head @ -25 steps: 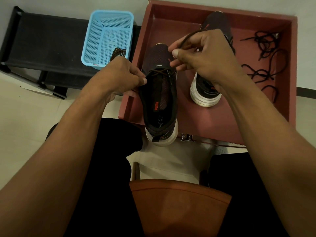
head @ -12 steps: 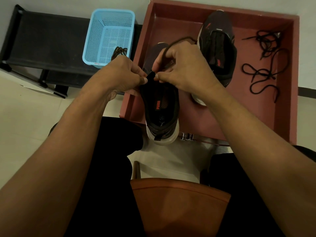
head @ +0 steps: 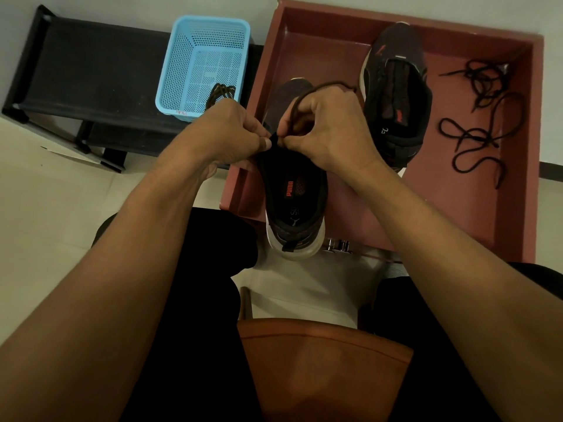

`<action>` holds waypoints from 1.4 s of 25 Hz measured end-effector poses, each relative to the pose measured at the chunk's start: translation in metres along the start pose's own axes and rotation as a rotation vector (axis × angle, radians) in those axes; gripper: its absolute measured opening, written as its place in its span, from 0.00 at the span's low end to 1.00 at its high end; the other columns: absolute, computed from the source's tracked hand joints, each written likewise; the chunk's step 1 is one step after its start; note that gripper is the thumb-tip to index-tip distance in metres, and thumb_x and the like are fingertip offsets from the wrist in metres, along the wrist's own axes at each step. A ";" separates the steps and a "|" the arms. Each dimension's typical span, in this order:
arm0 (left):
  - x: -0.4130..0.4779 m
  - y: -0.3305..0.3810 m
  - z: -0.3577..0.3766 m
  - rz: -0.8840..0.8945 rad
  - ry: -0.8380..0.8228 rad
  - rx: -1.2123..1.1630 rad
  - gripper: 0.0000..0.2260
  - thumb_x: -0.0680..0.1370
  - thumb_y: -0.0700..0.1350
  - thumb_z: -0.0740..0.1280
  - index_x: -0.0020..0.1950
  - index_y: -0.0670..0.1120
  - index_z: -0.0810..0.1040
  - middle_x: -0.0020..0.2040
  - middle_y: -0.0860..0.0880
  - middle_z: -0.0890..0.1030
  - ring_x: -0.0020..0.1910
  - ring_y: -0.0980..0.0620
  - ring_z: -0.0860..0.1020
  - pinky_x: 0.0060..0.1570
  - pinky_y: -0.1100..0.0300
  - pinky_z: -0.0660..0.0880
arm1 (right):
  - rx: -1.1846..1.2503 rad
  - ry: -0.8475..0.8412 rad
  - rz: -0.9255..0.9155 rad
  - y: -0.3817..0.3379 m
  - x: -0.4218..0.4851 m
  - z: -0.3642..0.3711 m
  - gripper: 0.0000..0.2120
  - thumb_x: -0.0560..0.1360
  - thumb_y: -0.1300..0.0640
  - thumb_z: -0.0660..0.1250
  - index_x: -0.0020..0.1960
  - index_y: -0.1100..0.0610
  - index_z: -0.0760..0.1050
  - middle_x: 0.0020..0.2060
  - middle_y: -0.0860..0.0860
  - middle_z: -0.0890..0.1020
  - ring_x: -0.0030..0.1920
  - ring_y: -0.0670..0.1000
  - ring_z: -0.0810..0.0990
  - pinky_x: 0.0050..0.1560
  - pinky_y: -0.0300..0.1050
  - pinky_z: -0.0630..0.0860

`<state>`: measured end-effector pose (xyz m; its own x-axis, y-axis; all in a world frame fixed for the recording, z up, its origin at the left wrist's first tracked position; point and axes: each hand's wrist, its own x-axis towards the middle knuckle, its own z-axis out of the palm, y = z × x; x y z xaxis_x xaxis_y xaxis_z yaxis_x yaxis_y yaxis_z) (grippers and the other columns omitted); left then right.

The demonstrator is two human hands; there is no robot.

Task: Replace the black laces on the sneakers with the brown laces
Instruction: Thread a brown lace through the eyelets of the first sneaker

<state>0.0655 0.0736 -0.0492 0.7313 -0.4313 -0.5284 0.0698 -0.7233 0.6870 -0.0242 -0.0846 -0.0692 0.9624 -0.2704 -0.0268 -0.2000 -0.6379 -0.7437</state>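
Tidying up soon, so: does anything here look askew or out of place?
Only mildly. The near sneaker overhangs the tray at its front rim, heel sticking out, and the black laces lie in a loose tangle on the tray's right side. Nothing looks damaged.

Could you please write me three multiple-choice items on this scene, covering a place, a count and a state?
1. Where do the loose black laces lie? A) on a hook B) in the red tray C) on a shelf
2. How many sneakers are in view? A) one B) three C) two
3. What is the right hand doing? A) pinching a brown lace B) resting open C) holding scissors

1 B: they sprawl on the tray floor, right of the far sneaker.
2 C: that one plus the near sneaker.
3 A: its fingers curl round the lace's loop.
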 end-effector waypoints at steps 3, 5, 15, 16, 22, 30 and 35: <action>-0.001 0.001 0.000 0.007 -0.018 -0.004 0.08 0.79 0.36 0.72 0.43 0.46 0.85 0.46 0.40 0.86 0.48 0.41 0.87 0.50 0.48 0.85 | 0.000 0.012 -0.008 -0.001 -0.001 0.003 0.07 0.71 0.58 0.81 0.41 0.49 0.84 0.38 0.43 0.86 0.40 0.39 0.85 0.46 0.39 0.83; -0.001 0.001 0.001 0.012 -0.016 -0.005 0.07 0.79 0.36 0.72 0.43 0.45 0.85 0.45 0.41 0.86 0.48 0.42 0.87 0.48 0.51 0.85 | -0.048 -0.016 0.018 0.000 -0.001 0.006 0.08 0.72 0.55 0.81 0.41 0.45 0.83 0.38 0.42 0.85 0.40 0.39 0.84 0.45 0.38 0.83; -0.005 0.001 0.000 0.055 -0.039 -0.056 0.05 0.80 0.34 0.71 0.47 0.41 0.84 0.43 0.41 0.85 0.40 0.49 0.86 0.41 0.59 0.85 | -0.241 -0.078 0.029 0.000 0.002 0.006 0.18 0.72 0.52 0.81 0.45 0.45 0.70 0.39 0.45 0.85 0.48 0.48 0.83 0.49 0.45 0.80; -0.005 0.001 0.000 0.074 -0.025 -0.012 0.04 0.80 0.35 0.72 0.47 0.41 0.85 0.42 0.41 0.86 0.38 0.50 0.87 0.40 0.60 0.85 | -0.266 -0.082 0.021 -0.001 0.002 0.006 0.19 0.73 0.53 0.81 0.43 0.45 0.68 0.40 0.46 0.85 0.49 0.49 0.83 0.49 0.46 0.80; -0.004 0.001 -0.002 0.143 0.047 0.174 0.01 0.78 0.41 0.76 0.47 0.45 0.86 0.39 0.45 0.87 0.35 0.52 0.87 0.37 0.60 0.84 | -0.267 -0.085 0.014 0.000 0.001 0.004 0.13 0.73 0.56 0.79 0.53 0.53 0.79 0.43 0.47 0.84 0.45 0.48 0.82 0.49 0.47 0.82; 0.008 -0.020 -0.024 -0.011 0.358 0.618 0.17 0.71 0.57 0.78 0.50 0.46 0.84 0.47 0.44 0.83 0.50 0.42 0.83 0.52 0.47 0.81 | -0.164 -0.127 0.020 0.007 -0.002 -0.006 0.14 0.72 0.58 0.80 0.51 0.50 0.78 0.39 0.44 0.84 0.39 0.39 0.81 0.50 0.45 0.83; 0.007 -0.011 -0.014 0.350 0.254 0.673 0.10 0.73 0.51 0.77 0.52 0.51 0.82 0.51 0.48 0.77 0.56 0.44 0.76 0.52 0.49 0.74 | -0.152 -0.098 0.014 0.005 -0.005 -0.017 0.13 0.70 0.55 0.82 0.48 0.48 0.79 0.43 0.44 0.84 0.43 0.42 0.83 0.50 0.46 0.84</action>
<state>0.0797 0.0863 -0.0535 0.7729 -0.6161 -0.1519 -0.5576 -0.7736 0.3009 -0.0334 -0.0985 -0.0615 0.9712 -0.2131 -0.1067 -0.2316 -0.7382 -0.6336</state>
